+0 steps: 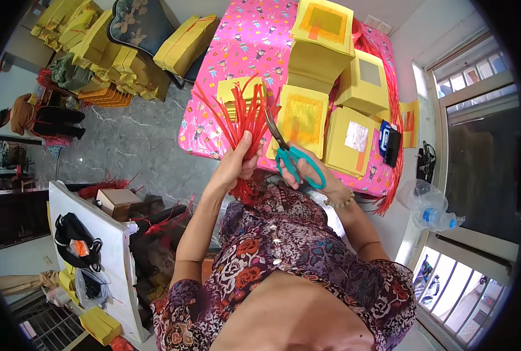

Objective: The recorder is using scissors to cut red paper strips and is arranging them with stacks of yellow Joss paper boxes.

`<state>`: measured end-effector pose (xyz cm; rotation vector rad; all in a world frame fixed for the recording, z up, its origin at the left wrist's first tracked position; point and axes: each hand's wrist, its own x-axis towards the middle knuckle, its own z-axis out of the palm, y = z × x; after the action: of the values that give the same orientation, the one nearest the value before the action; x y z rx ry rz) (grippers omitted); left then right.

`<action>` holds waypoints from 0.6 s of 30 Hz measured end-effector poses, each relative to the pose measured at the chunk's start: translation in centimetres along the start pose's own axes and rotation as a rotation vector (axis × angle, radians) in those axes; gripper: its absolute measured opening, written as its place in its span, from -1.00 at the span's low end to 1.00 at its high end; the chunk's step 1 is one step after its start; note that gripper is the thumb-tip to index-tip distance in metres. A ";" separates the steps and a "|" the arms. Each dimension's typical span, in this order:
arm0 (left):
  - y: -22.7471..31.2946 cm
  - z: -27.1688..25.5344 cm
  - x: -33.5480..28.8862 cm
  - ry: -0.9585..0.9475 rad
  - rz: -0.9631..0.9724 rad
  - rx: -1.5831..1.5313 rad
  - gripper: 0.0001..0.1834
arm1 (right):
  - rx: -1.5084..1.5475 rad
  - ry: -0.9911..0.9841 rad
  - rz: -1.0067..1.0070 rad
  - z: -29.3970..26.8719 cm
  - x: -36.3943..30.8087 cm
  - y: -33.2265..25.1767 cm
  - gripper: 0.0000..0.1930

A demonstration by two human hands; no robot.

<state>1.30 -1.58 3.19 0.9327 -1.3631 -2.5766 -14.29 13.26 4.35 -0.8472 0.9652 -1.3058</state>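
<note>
A thick bunch of red plastic strips (pixel 248 117) is gripped in my left hand (pixel 235 166), its loose ends fanning upward and more of it hanging below the fist. My right hand (pixel 320 174) has its fingers in the teal handles of a pair of scissors (pixel 294 161). The dark blades point up and to the left, at the right side of the bunch; whether they touch it I cannot tell. Just behind the strips, a small stack of yellow paper (pixel 226 91) sits on the pink patterned tablecloth (pixel 200 121), partly hidden.
Taller stacks of yellow paper (pixel 314 65) fill the table's right half. Long red strips (pixel 394 175) hang over its right edge beside a black device (pixel 392 147). Plastic bottles (pixel 437 218) stand by the window. A white board-like table (pixel 113 263), a chair (pixel 140 26) and another person (pixel 29 114) are leftward.
</note>
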 end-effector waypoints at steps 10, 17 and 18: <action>-1.1 1.5 0.4 0.424 0.408 0.543 -0.52 | 0.059 -0.087 0.030 -1.0 -0.9 -0.8 -0.48; -1.8 1.9 0.7 0.536 0.496 0.701 -0.61 | 0.171 -0.070 0.075 -1.8 0.2 0.4 -0.48; -1.9 1.9 0.6 0.540 0.493 0.702 -0.61 | 0.174 -0.073 0.076 -1.9 0.3 0.4 -0.48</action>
<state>0.14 0.74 2.26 1.0691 -2.0005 -1.3567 -15.85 13.05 3.23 -0.7126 0.8062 -1.2656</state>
